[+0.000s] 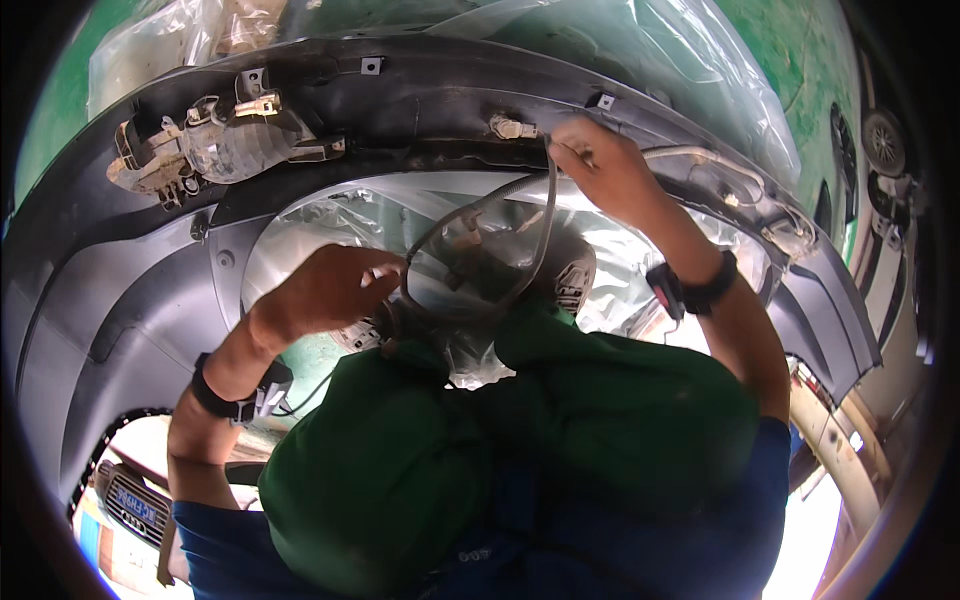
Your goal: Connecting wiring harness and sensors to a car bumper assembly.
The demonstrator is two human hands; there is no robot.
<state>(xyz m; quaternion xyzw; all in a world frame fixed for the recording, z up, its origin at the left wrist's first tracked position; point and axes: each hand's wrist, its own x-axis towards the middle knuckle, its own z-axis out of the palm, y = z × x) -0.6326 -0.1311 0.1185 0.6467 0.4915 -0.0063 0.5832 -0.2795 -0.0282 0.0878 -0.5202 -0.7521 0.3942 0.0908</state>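
My right hand (608, 172) pinches grey cable (550, 205) near pale fitting (515, 128) on dark bumper (430, 88); my left hand (322, 290) curls beside cable's loop, can't tell if gripping.

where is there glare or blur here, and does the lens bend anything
In the head view, glare whitens parts of the clear plastic sheeting near the bumper; in the head view, the right hand looks soft and smeared; also in the head view, the bumper bows, probably partly from the fisheye.
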